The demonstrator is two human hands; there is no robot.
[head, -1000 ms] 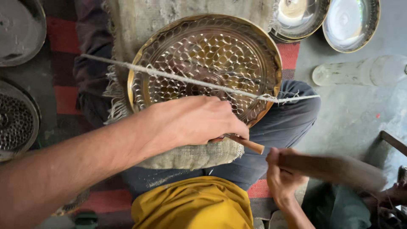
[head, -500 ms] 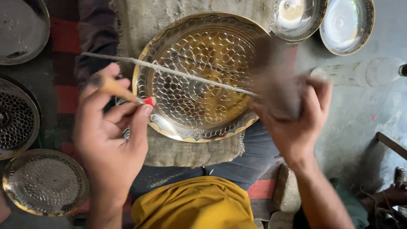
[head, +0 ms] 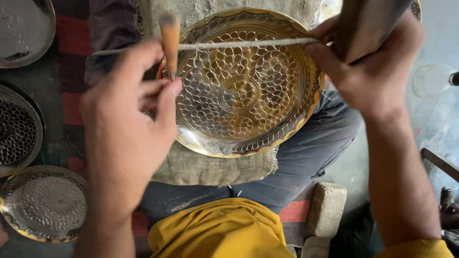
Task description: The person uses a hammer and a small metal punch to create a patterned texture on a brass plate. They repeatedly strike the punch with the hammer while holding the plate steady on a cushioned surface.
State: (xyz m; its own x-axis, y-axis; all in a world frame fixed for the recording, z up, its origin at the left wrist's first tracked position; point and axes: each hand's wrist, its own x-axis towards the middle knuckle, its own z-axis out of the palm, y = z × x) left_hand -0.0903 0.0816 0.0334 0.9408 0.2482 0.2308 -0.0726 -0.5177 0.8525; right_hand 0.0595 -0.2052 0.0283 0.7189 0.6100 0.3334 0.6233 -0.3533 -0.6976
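While the round, gold-coloured engraved metal plate (head: pixel 239 91) lay on burlap across the lap, left hand (head: pixel 126 138) pinched an orange-handled punch (head: pixel 169 40) and right hand (head: pixel 377 71) gripped a dark hammer (head: pixel 366 26); plate judged stiff, slippery, best held by its rim.

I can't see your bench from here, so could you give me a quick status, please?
Left hand pinching punch upright at plate rim. Right hand gripping hammer, raised. Brass plate on burlap pad. String crosses plate.
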